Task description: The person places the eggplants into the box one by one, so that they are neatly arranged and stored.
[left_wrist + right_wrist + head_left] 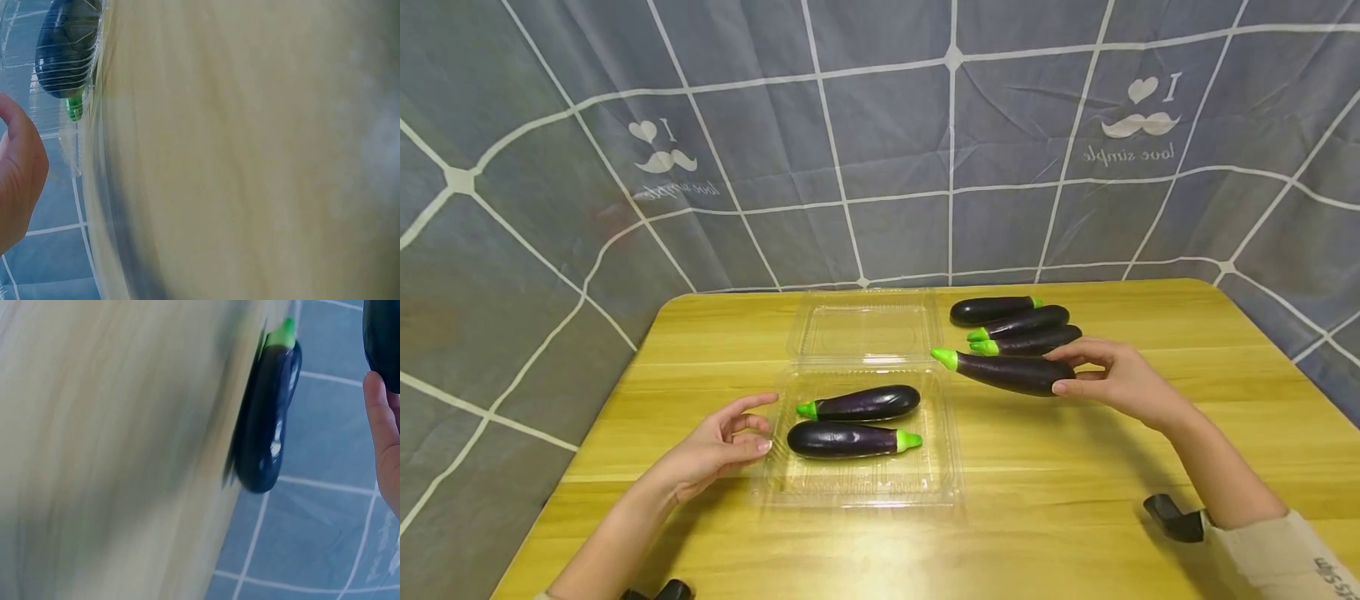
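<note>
My right hand (1116,385) pinches an eggplant (1011,373) by its thick dark end, with the green stem pointing left toward the clear plastic container (955,467). In the right wrist view the fingers (382,415) lie against the held eggplant (382,337). Inside the container's base lie two eggplants, one with its stem to the left (868,404) and a nearer one (842,440) with its stem to the right. My left hand (715,450) is at the container's left side, fingers loosely bent, holding nothing. The left wrist view shows an eggplant (67,53) through the ribbed plastic.
The container's lid (865,325) lies folded back behind the base. Three more eggplants (1030,342) lie side by side at the back right of the wooden table (1045,517). A grey curtain with white lines (895,133) hangs behind and at both sides.
</note>
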`<state>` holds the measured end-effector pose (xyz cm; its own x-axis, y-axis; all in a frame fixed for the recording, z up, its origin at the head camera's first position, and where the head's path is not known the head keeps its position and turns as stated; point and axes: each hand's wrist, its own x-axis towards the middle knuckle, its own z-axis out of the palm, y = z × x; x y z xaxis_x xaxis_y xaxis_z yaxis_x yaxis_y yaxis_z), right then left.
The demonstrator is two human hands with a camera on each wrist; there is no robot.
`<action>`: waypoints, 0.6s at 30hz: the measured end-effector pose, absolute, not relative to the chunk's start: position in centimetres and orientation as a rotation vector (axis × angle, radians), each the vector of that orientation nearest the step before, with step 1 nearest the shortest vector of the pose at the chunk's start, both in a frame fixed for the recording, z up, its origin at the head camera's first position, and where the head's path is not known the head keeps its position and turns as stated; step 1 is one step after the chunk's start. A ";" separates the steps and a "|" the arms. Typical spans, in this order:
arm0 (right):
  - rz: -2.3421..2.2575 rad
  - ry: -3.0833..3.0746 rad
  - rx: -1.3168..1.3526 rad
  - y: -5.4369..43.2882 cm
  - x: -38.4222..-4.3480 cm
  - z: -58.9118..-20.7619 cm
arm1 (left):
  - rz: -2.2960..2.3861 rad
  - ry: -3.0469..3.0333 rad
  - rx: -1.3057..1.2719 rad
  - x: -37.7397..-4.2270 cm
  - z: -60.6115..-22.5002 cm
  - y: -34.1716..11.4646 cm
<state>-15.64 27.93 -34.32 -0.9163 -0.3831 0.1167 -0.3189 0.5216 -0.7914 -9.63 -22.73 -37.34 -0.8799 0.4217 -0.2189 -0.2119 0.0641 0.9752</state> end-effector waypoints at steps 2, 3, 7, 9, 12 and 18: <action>-1.396 2.657 -0.644 27.4 -15.5 -34.0 | 1.868 1.898 0.213 -9.7 -37.3 -22.7; -1.395 2.656 -0.657 27.2 -15.5 -33.9 | 1.869 1.898 0.218 -9.7 -37.2 -22.7; -1.357 2.664 -0.702 26.2 -15.3 -33.6 | 1.869 1.897 0.223 -9.7 -37.3 -22.7; -1.356 2.647 -0.731 25.8 -15.3 -33.7 | 1.869 1.898 0.224 -9.7 -37.3 -22.7; -1.390 2.603 -0.774 25.2 -15.3 -33.7 | 1.869 1.899 0.217 -9.8 -37.3 -22.6; -1.454 2.503 -0.814 23.8 -15.2 -34.0 | 1.866 1.900 0.216 -9.6 -37.3 -22.7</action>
<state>-15.16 23.79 -33.96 -0.8453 -0.5132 0.1490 -0.3836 0.3886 -0.8377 -9.65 -22.68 -37.27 -0.8793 0.4247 -0.2154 -0.2076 0.0653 0.9760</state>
